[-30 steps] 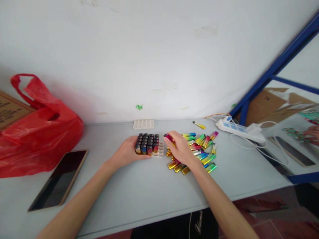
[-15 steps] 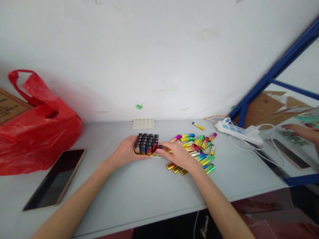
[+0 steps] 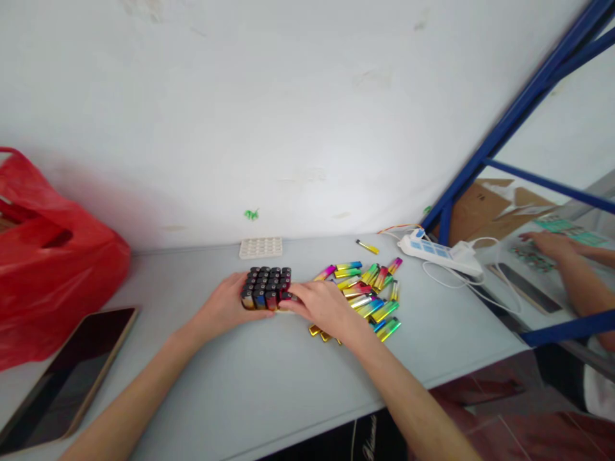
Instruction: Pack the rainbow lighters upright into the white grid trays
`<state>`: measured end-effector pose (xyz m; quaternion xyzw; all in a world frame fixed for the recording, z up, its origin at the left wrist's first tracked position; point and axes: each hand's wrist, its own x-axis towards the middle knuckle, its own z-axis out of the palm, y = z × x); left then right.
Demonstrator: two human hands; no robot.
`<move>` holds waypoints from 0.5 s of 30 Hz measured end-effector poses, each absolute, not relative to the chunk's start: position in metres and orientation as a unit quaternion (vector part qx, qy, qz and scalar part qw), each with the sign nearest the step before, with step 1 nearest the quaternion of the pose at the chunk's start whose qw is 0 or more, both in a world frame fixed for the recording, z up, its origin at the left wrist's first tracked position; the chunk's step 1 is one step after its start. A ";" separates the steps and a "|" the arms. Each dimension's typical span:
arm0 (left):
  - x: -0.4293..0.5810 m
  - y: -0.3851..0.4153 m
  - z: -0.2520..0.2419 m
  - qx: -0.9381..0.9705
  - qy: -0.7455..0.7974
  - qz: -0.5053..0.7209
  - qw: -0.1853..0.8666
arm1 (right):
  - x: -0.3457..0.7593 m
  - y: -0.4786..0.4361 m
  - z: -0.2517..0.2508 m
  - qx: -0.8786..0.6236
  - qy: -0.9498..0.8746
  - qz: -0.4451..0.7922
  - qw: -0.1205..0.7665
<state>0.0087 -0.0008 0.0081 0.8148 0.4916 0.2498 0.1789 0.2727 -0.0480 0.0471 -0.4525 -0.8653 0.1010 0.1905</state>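
A block of upright lighters with black caps point(image 3: 266, 285) stands in a white tray at the middle of the grey table point(image 3: 230, 390). My left hand point(image 3: 221, 308) wraps round the block's left front side. My right hand point(image 3: 321, 306) reaches in from the right, its fingertips closed on a lighter at the block's right front corner. Behind and right of that hand lies a loose pile of rainbow and gold lighters point(image 3: 371, 294), partly hidden by it.
An empty white tray point(image 3: 261, 247) lies by the wall, with a single yellow lighter point(image 3: 368, 246) and a white power strip point(image 3: 435, 251) with cables to its right. Left are a red plastic bag point(image 3: 48, 282) and a dark tablet point(image 3: 67, 378). Beyond a blue frame point(image 3: 504, 121), another person's hand point(image 3: 548, 243) is at work.
My right hand carried a lighter from above the pile leftward to the block's right front corner. My left hand stayed on the block. The view shifted right and down.
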 end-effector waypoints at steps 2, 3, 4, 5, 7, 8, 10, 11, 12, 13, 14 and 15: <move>0.009 0.000 0.008 0.816 0.492 0.246 0.178 | 0.269 -0.048 0.046 -0.463 -0.861 0.099 0.187; 0.009 0.000 0.008 0.815 0.493 0.247 0.175 | 0.270 -0.047 0.046 -0.463 -0.859 0.109 0.190; 0.009 0.000 0.008 0.814 0.495 0.250 0.171 | 0.273 -0.046 0.045 -0.462 -0.856 0.124 0.197; 0.009 0.000 0.008 0.814 0.496 0.252 0.170 | 0.279 -0.044 0.046 -0.462 -0.851 0.140 0.209; 0.008 0.001 0.008 0.813 0.498 0.251 0.169 | 0.300 -0.037 0.047 -0.473 -0.831 0.161 0.243; 0.008 0.001 0.008 0.812 0.500 0.249 0.170 | 0.314 -0.033 0.047 -0.486 -0.818 0.160 0.261; 0.008 0.001 0.007 0.812 0.502 0.242 0.171 | 0.348 -0.023 0.048 -0.517 -0.789 0.147 0.299; 0.008 0.002 0.007 0.813 0.501 0.240 0.172 | 0.367 -0.018 0.047 -0.533 -0.774 0.136 0.314; 0.007 0.002 0.007 0.814 0.500 0.240 0.172 | 0.385 -0.014 0.046 -0.549 -0.759 0.126 0.327; 0.007 0.002 0.006 0.815 0.499 0.241 0.172 | 0.402 -0.010 0.044 -0.567 -0.743 0.118 0.334; 0.007 0.002 0.006 0.814 0.499 0.244 0.171 | 0.419 -0.008 0.042 -0.586 -0.728 0.111 0.339; 0.007 0.002 0.005 0.812 0.500 0.247 0.170 | 0.433 -0.006 0.039 -0.604 -0.713 0.107 0.339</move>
